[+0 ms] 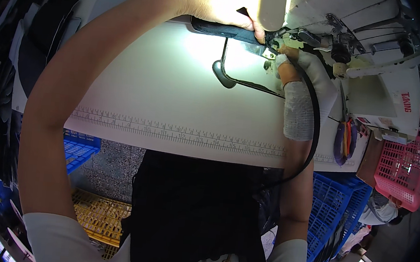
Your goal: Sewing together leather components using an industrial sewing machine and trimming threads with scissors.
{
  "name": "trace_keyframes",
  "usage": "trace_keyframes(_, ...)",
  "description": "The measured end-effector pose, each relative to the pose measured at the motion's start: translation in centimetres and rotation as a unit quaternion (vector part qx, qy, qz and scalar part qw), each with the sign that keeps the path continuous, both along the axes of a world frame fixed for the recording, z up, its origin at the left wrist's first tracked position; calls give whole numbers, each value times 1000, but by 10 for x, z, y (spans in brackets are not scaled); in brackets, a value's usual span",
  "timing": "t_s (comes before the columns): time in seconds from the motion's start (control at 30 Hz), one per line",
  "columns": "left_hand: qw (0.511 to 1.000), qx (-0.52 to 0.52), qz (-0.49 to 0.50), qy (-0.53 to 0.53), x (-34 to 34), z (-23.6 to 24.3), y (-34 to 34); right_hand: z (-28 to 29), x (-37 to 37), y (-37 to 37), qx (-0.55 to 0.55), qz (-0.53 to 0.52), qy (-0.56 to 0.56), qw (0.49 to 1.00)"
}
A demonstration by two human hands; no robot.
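My left hand (234, 9) is at the top beside the sewing machine's white head (271, 5), fingers bent onto a black fabric piece (220, 29) near the presser foot. My right hand (302, 64), in white wrapping, is closed at the black binding strip (313, 105) just right of the needle area. The strip curves down over my forearm past the table's front edge; my fingertips are partly hidden. A thin black looped piece (247, 84) lies on the white table (173, 92) below the fabric. Scissors (345, 144) with coloured handles lie at the right.
Black pieces (42, 39) are piled at the left. A pink basket (399, 164) stands beyond the table's right end. Blue crates (334, 208) and a yellow crate (96, 211) sit below table level. A printed ruler scale (179, 134) runs along the front edge.
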State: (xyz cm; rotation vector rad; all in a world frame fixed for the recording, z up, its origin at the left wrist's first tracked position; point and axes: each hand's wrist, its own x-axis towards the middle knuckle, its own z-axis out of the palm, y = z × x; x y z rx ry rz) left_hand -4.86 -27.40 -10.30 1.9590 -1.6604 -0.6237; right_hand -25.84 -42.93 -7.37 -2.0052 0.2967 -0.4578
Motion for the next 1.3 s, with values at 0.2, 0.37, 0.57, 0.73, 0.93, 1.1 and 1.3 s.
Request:
trace_keyframes(0.2,998,-9,9,-63,-7,-6,8,-2,1,-3,65,11,-8,998)
trace_keyframes(0.37,994,-24,27,-103,-16,-6,15,-7,1,0,86,14,-20,996)
trace_keyframes(0.57,987,-63,28,-146,-42,6,22,-10,4,-2,83,30,-86,992)
trace_keyframes(0.73,973,-132,57,-179,-68,-2,27,-14,4,0,87,39,-40,995)
trace_keyframes(0.93,966,-99,96,-218,-85,-8,35,-2,4,-3,164,-55,20,985)
trace_keyframes(1.1,925,-152,171,-305,-114,-9,34,-8,4,-2,48,-22,-26,998)
trace_keyframes(1.3,931,-135,223,-254,-138,-10,25,-1,5,-3,47,47,-24,997)
